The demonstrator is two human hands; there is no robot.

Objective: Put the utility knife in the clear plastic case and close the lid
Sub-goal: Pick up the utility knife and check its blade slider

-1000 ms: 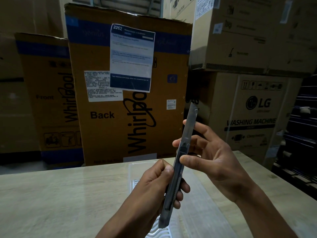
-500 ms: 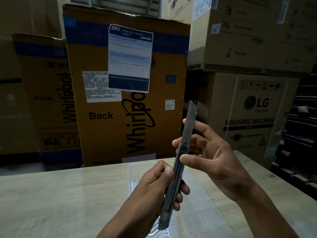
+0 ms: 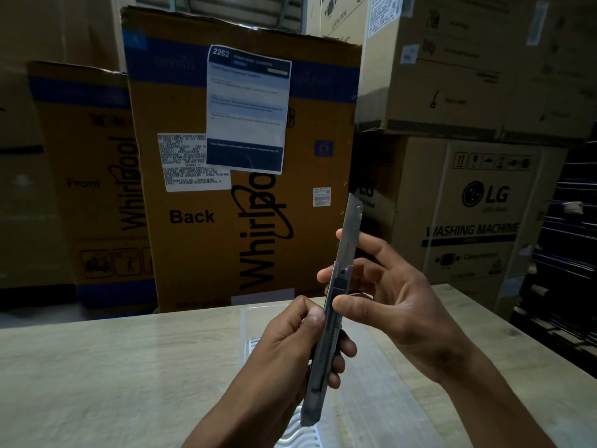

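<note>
I hold a grey utility knife [image 3: 332,321] almost upright above the table, its blade [image 3: 352,218] extended at the top. My left hand [image 3: 290,357] grips the lower handle. My right hand [image 3: 387,302] pinches the knife at the black slider, thumb in front and fingers behind. The clear plastic case [image 3: 371,383] lies flat on the wooden table [image 3: 113,383] under both hands; it is hard to make out, and I cannot tell how its lid stands.
Large cardboard appliance boxes [image 3: 242,163] stand just behind the table's far edge, with more stacked at the right [image 3: 468,205]. Dark pallets [image 3: 565,253] sit at the far right past the table's right edge.
Almost nothing differs: both hands and the knife keep the same pose; the view has shifted very slightly.
</note>
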